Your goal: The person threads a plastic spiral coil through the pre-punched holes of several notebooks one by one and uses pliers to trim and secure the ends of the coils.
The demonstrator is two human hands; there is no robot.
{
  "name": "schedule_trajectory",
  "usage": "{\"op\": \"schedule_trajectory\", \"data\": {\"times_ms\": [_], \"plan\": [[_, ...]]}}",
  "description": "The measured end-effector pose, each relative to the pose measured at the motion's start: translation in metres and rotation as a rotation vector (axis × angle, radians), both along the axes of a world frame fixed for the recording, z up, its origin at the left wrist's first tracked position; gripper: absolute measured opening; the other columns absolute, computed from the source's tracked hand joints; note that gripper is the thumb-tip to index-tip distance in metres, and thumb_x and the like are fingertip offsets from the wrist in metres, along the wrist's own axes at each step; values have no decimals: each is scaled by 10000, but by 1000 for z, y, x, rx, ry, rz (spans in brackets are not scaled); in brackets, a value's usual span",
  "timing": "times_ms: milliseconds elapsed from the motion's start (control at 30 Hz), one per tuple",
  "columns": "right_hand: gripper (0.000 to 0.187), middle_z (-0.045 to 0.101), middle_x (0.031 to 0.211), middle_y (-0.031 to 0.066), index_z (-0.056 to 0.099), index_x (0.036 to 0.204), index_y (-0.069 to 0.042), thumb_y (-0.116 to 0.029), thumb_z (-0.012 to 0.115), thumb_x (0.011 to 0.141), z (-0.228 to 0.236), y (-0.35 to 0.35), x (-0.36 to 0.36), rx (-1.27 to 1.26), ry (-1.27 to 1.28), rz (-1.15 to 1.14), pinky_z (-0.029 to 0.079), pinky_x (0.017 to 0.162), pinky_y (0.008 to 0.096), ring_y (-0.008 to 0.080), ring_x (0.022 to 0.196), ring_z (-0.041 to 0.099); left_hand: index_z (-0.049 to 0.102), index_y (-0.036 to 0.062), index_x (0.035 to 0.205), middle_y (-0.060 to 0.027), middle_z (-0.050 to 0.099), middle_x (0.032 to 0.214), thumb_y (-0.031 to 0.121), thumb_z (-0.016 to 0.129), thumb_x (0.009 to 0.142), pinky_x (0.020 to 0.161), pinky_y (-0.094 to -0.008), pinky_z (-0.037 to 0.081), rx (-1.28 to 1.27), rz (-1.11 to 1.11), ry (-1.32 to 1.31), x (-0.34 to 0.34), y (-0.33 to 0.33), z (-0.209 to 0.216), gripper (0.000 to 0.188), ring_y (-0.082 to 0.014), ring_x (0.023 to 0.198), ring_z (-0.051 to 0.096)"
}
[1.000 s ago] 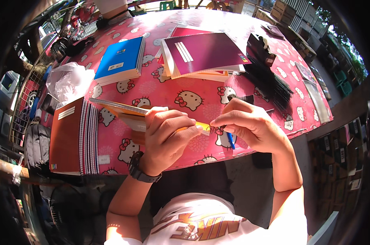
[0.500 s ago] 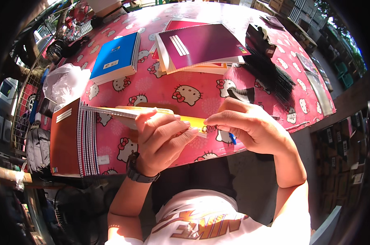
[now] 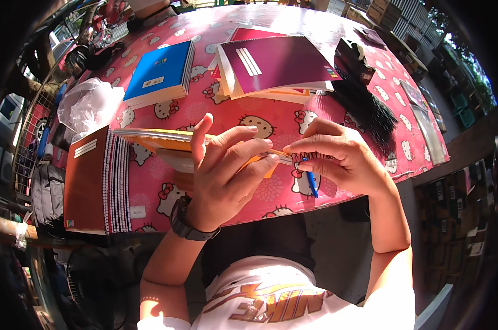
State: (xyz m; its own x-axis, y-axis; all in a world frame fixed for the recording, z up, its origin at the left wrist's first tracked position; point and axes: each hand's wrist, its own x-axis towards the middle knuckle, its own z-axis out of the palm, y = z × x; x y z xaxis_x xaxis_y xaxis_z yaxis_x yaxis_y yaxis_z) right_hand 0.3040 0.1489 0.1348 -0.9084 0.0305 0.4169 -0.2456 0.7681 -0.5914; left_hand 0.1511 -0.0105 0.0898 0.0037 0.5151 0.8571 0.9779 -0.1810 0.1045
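Near the table's front edge my left hand [image 3: 227, 176], with a black watch [image 3: 189, 223] at the wrist, grips a yellow-orange notebook [image 3: 163, 140] held nearly edge-on, its fingers lying along the edge. At the notebook's right end my right hand [image 3: 345, 159] pinches a black spiral binding coil [image 3: 298, 157], which meets the page edge there. How far the coil runs through the holes is hidden behind the fingers. Just below my right fingertips a blue pen [image 3: 312, 182] lies on the pink patterned tablecloth [image 3: 271, 190].
Brown spiral notebooks [image 3: 86, 181] are stacked at the left edge, a clear plastic bag [image 3: 89, 104] behind them. Farther off are blue notebooks [image 3: 161, 69] and a purple-covered pile [image 3: 276, 63]. Loose black coils [image 3: 370, 110] lie at right, beside a black object [image 3: 354, 61].
The notebook has tilted in my left hand, showing its edge and more of its underside. My left index finger has lifted. My right hand has shifted slightly right and up, still on the coil.
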Motion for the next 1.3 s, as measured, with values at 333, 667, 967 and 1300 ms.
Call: {"op": "schedule_trajectory", "data": {"times_ms": [333,667,967,1300], "plan": [[229,598,791,69,635,996,-64,-57,671,771,0,-8,2,19,98,-73,460,633,311,218,724,581,639,201,888,39,596,936,97,705,718,1032,-467,241,-12,-49,-125,-8,9,3,210,-165,927,583],[213,621,835,90,609,1022,-41,-44,633,811,-4,-10,2,16,84,-167,473,662,328,244,763,601,625,188,884,59,589,945,127,693,721,1001,-456,271,11,16,5,1,1,-2,187,-150,904,573],[219,627,853,78,631,1008,-31,-33,652,790,-7,-15,7,-47,51,-129,471,649,299,209,741,595,623,183,888,61,583,933,129,676,699,826,-364,365,26,-62,26,5,-12,-18,203,-138,835,538],[277,561,762,62,665,989,-72,-8,690,721,-4,-17,8,59,36,-52,439,603,313,205,679,548,633,173,885,63,588,948,144,678,693,817,-352,370,76,-58,93,4,-14,-23,200,-133,858,540]]}}
